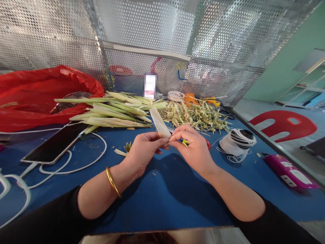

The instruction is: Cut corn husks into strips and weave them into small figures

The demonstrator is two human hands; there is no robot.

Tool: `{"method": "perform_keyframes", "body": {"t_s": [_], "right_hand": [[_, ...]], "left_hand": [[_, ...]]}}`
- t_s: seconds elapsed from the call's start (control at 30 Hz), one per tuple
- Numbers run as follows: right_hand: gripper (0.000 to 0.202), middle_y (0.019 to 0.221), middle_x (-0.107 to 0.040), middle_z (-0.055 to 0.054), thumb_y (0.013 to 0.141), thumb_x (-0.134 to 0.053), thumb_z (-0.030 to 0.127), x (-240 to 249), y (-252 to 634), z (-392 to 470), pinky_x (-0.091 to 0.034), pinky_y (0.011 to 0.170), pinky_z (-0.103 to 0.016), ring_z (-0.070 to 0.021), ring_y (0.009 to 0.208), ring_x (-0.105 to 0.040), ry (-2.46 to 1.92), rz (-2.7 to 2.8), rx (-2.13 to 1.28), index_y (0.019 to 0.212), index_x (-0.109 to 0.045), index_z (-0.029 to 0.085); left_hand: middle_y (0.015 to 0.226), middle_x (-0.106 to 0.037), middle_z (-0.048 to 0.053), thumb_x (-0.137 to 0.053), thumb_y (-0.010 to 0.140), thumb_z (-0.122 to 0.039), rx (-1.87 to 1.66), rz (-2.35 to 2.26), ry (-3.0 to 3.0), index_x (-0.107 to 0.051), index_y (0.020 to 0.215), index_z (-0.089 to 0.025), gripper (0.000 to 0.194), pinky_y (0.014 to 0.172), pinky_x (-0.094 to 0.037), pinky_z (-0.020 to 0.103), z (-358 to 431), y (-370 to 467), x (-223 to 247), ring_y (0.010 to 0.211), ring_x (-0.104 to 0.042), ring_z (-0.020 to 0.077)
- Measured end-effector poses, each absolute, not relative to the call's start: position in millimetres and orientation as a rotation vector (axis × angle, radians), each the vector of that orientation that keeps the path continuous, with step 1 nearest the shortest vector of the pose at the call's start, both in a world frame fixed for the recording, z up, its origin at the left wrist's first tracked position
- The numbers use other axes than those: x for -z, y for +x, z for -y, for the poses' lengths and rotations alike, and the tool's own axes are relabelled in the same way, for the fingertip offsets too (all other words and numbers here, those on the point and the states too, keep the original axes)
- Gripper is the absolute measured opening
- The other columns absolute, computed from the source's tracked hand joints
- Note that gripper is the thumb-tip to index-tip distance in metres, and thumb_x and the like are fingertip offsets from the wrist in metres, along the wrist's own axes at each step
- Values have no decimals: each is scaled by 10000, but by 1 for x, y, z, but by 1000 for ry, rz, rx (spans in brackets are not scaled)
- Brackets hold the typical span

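Note:
Between my two hands is a pale, flat strip of corn husk (159, 123), its wide end pointing up and away from me. My left hand (143, 149) pinches its lower end between thumb and fingers. Close against it, my right hand (190, 144) is closed in a pinch at the same end of the strip. Behind the right hand a red and yellow-green item (207, 144) is partly hidden. Long green and cream husk leaves (114, 110) lie in a pile beyond the left hand. A heap of small trimmed leaf pieces (195, 117) sits beyond the right.
A spool of white thread (238, 142) stands at right, near a magenta packet (290, 171). On the left lie a tablet (54, 144) with a white cable (103, 152) and a red plastic bag (50, 95). A perforated metal panel (152, 27) rises behind the blue table (152, 210).

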State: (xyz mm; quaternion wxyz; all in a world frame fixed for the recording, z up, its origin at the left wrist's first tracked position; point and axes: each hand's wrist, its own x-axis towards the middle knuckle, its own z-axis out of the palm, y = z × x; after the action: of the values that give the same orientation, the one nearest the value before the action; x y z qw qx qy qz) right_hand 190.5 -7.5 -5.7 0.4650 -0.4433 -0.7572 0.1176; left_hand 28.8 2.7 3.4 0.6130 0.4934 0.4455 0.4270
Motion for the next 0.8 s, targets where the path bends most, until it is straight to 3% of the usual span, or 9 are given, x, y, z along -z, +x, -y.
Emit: {"method": "perform_keyframes", "body": {"t_s": [0.13,0.27,0.5,0.8], "right_hand": [[105,846,-642,-16,765,-676,140,5,190,6,-462,804,-315,-170,852,-607,-1171,1770,-452,700,-621,201],[101,717,-633,2,756,-675,200,3,189,7,-459,649,-285,-156,700,-587,-1287,1662,-659,705,-588,194],[93,681,-617,15,728,-684,178,1,188,8,-442,631,-267,-133,650,-558,-1266,1594,-580,702,-596,188],[139,658,-594,17,695,-711,246,0,188,7,-437,583,-264,-128,612,-540,-1230,1432,-834,700,-586,186]], "left_hand": [[680,-698,29,-701,673,-277,-991,-1033,1202,-710,779,-155,162,542,-412,223,-1,30,-6,631,-624,141],[644,-692,21,-694,692,-272,-992,-1035,1236,-672,903,-152,243,535,-414,221,-1,31,-8,618,-634,147],[762,-716,50,-690,713,-318,-989,-987,1249,-594,1025,-144,370,566,-444,230,-1,31,-6,699,-658,172],[858,-708,-25,-712,666,-199,-1136,-1179,1766,-486,1221,-278,605,700,-473,252,8,29,-4,710,-646,147]]}}
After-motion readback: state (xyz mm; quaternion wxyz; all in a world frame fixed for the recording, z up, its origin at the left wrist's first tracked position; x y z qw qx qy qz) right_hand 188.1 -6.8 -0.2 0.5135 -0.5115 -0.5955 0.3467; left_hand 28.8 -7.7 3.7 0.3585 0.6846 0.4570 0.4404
